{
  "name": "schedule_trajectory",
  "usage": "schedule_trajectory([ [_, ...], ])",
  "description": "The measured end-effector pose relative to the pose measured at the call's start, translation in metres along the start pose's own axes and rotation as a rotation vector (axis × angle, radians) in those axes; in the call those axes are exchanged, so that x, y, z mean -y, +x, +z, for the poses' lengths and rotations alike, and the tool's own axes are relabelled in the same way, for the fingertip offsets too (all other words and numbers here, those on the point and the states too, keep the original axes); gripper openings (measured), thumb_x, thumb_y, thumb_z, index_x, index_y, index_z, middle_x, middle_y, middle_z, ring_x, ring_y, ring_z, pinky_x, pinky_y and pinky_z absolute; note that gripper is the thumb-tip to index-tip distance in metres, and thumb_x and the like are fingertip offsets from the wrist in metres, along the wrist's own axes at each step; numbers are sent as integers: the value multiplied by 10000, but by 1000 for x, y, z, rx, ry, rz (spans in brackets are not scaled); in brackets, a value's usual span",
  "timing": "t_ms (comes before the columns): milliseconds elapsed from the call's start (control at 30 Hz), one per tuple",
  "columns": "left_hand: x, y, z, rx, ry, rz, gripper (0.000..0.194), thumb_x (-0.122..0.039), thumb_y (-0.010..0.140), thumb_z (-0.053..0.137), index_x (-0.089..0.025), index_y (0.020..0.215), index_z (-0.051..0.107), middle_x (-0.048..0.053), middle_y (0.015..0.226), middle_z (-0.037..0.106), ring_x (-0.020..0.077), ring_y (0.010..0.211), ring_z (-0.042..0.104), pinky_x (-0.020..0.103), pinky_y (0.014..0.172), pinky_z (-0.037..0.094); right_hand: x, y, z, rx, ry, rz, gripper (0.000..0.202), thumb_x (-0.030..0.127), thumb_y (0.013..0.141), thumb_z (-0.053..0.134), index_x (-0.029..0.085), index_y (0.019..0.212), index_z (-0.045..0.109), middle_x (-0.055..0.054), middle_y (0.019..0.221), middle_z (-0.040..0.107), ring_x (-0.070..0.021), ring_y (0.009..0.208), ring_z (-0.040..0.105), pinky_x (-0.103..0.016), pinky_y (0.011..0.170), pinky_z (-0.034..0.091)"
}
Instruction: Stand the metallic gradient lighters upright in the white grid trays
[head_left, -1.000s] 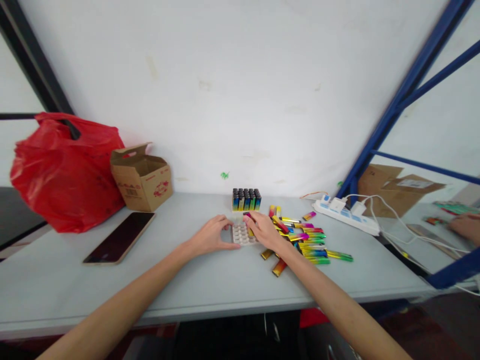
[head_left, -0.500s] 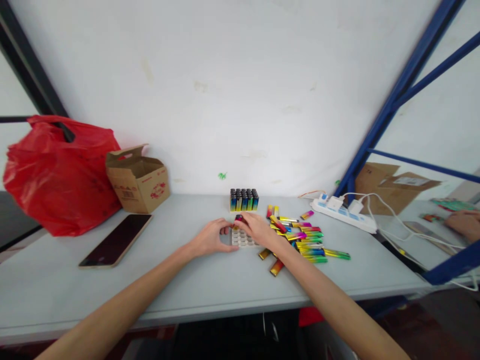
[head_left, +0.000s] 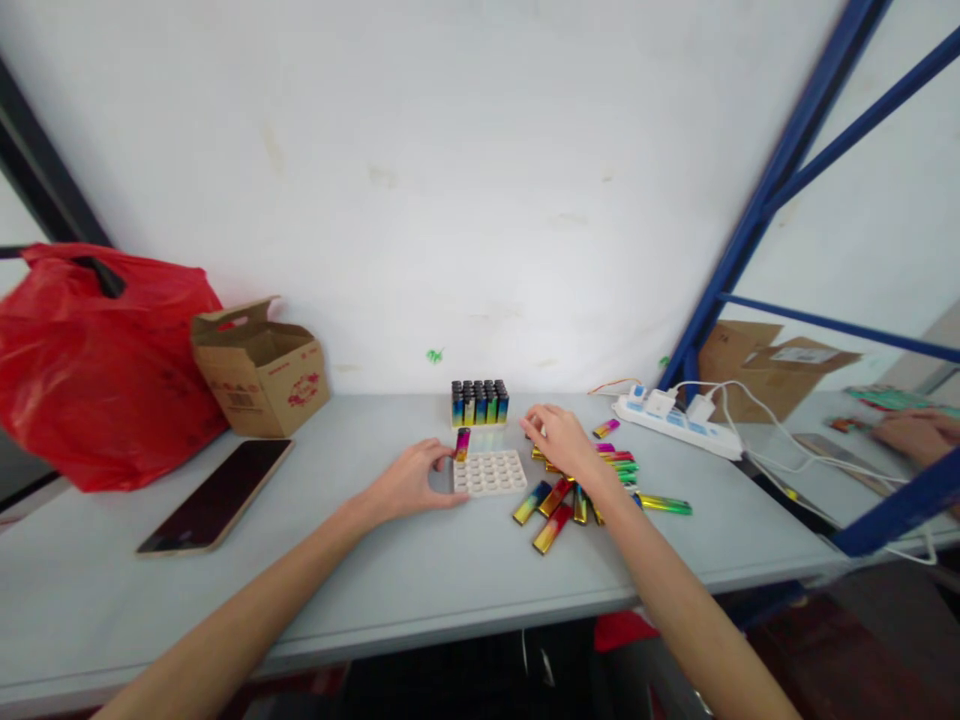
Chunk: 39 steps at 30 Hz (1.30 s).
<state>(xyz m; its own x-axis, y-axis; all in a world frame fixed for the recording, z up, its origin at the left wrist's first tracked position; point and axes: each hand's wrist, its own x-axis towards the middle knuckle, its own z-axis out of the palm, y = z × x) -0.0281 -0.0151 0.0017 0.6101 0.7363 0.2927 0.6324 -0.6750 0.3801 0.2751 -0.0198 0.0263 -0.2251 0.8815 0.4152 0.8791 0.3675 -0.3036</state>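
Note:
A white tray with rows of holes [head_left: 491, 478] lies on the table. One pink-and-yellow lighter [head_left: 463, 444] stands upright at its back left corner. My left hand [head_left: 412, 478] curls around the tray's left end, thumb at the front corner and fingers by the standing lighter. My right hand [head_left: 559, 438] is over the back left part of a loose pile of shiny coloured lighters [head_left: 553, 528], fingers bent together; what is between them is hidden. Behind the tray, a block of upright lighters with black tops [head_left: 480, 406] stands in rows.
On the left are a phone [head_left: 217, 497], an open cardboard box [head_left: 262, 375] and a red plastic bag [head_left: 112, 370]. A white power strip with plugs [head_left: 679, 425] lies at the right, beside a blue metal frame [head_left: 739, 230]. Another person's hand [head_left: 911, 432] shows at far right.
My right hand has left the tray and moved right to the pile. The pink-and-yellow lighter now stands free in the tray's back left corner. My left hand stays at the tray's left end.

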Motion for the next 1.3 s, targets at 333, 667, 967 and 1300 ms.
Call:
schedule_trajectory([
  [333,-3,-1,-4,2,15,-1,513,-629,720,779,-191,977,702,29,874,609,235,819,620,335,758,492,-17,-8,-7,103,121,20,196,339,1005,605,205,1075,730,-62,899,755,-222,814,669,-309,758,438],
  [667,-2,1,-3,4,28,23,488,-651,728,776,-206,843,609,10,829,598,207,762,592,313,716,452,8,6,10,-52,773,192,445,606,817,745,202,999,706,22,716,642,-146,603,517,-262,577,415],
  [967,-2,0,-1,-4,-4,18,531,-678,717,777,-204,928,658,14,854,615,215,782,605,315,720,458,38,31,25,167,1086,138,583,801,860,583,219,819,566,30,673,557,-140,592,522,-277,573,472],
  [1300,-3,1,3,-16,-2,2,537,-680,712,793,-204,901,632,25,871,620,222,796,607,328,736,473,41,21,54,-107,657,123,591,695,927,504,241,575,367,45,555,328,-136,576,342,-288,558,253],
])
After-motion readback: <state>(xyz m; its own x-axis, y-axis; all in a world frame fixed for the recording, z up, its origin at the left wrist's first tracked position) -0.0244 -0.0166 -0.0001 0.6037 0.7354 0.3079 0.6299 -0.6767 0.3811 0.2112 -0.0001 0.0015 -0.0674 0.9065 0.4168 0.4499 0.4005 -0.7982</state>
